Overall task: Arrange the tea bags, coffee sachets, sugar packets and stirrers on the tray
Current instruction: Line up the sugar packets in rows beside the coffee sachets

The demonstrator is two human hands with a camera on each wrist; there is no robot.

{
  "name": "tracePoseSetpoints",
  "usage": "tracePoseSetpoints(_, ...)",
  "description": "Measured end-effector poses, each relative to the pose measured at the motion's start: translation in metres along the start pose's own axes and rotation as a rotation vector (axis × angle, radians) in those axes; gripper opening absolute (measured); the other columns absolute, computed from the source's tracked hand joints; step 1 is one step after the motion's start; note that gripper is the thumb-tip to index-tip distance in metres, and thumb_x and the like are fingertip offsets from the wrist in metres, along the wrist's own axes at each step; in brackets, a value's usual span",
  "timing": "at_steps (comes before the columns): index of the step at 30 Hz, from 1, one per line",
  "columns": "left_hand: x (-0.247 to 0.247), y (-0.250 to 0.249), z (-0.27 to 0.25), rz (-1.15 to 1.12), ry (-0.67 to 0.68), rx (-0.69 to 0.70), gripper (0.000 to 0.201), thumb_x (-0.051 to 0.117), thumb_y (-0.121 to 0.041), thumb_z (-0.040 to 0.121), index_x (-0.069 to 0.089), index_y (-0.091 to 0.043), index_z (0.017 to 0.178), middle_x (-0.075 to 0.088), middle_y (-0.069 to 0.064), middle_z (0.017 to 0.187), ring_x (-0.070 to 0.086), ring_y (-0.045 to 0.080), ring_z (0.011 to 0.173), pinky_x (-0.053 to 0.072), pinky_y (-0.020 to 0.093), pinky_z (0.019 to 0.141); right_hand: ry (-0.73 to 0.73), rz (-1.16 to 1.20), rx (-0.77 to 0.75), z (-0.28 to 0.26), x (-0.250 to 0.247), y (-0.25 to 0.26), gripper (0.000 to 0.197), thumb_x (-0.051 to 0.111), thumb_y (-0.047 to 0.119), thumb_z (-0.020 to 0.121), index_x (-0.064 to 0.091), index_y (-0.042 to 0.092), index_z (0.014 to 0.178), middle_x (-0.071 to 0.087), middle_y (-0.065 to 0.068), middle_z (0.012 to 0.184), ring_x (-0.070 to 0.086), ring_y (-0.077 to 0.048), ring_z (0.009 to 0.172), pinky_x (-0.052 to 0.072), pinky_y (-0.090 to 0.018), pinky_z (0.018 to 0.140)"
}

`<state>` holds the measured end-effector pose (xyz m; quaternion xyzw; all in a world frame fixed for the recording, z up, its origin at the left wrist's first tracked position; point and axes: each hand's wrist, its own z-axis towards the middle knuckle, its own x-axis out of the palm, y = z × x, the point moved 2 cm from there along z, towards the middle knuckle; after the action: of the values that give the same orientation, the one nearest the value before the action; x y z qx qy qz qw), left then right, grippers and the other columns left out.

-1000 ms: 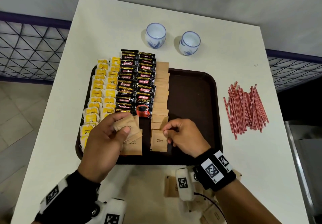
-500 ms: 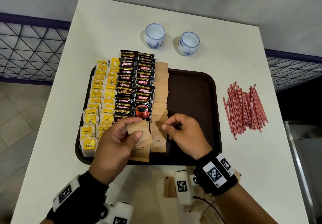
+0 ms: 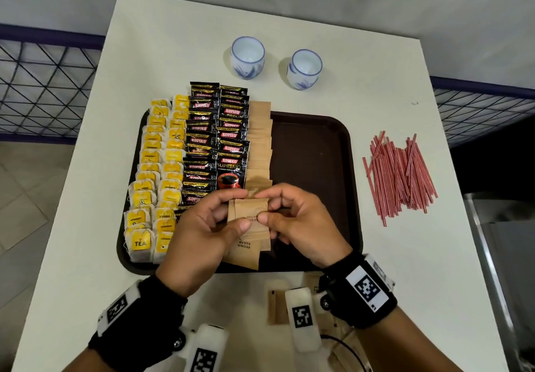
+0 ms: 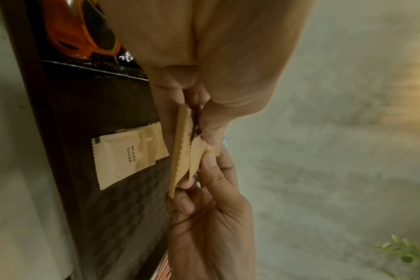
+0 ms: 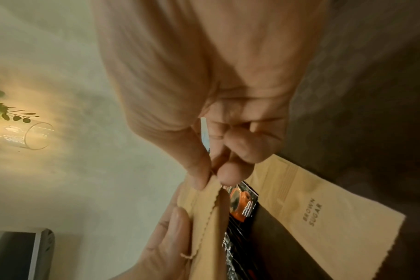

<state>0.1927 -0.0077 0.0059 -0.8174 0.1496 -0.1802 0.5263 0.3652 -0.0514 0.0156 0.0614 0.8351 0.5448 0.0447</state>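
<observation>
Above the near edge of the dark brown tray [image 3: 312, 151], my left hand [image 3: 242, 209] grips a small stack of brown sugar packets [image 3: 249, 212]. My right hand [image 3: 265, 207] pinches the right edge of the top packet. The left wrist view shows the held packets [image 4: 180, 151] edge-on between both hands. The right wrist view shows thumb and forefinger pinching a packet corner [image 5: 204, 217]. On the tray lie rows of yellow tea bags [image 3: 162, 169], black coffee sachets [image 3: 217, 140] and a column of sugar packets [image 3: 260, 146]. Red stirrers [image 3: 399, 175] lie on the table right of the tray.
Two blue-and-white cups [image 3: 247, 57] [image 3: 304, 68] stand behind the tray. Loose sugar packets [image 3: 276, 308] lie on the white table near its front edge, partly hidden by my right wrist. The tray's right half shows bare. A metal railing runs along both sides.
My left hand has carried its packets right and slightly up. My right hand left the packet lying on the tray and now pinches the stack in my left hand.
</observation>
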Motion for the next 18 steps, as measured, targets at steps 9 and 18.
tracePoseSetpoints(9, -0.004, -0.002, -0.004, 0.084, 0.074, 0.001, 0.055, 0.069, 0.016, 0.081, 0.063, -0.018, 0.123, 0.076, 0.003, 0.109, 0.072, 0.020, 0.105, 0.060, 0.037, 0.087, -0.085, 0.066, 0.092, 0.003, -0.007, -0.004, 0.007, 0.066, 0.000, 0.091, 0.071, 0.003, 0.089, 0.058, -0.017, 0.061, 0.050, -0.020, 0.050, 0.037, -0.023, 0.040)
tracePoseSetpoints(18, -0.035, -0.009, -0.009, 0.221, -0.033, 0.003, 0.053, 0.070, 0.009, 0.084, 0.067, -0.031, 0.118, 0.077, -0.007, 0.106, 0.072, 0.012, 0.103, 0.056, 0.037, 0.088, -0.155, 0.071, 0.125, 0.005, -0.025, -0.009, 0.005, 0.065, -0.003, 0.090, 0.067, -0.007, 0.093, 0.063, -0.032, 0.074, 0.060, -0.021, 0.056, 0.047, -0.024, 0.047)
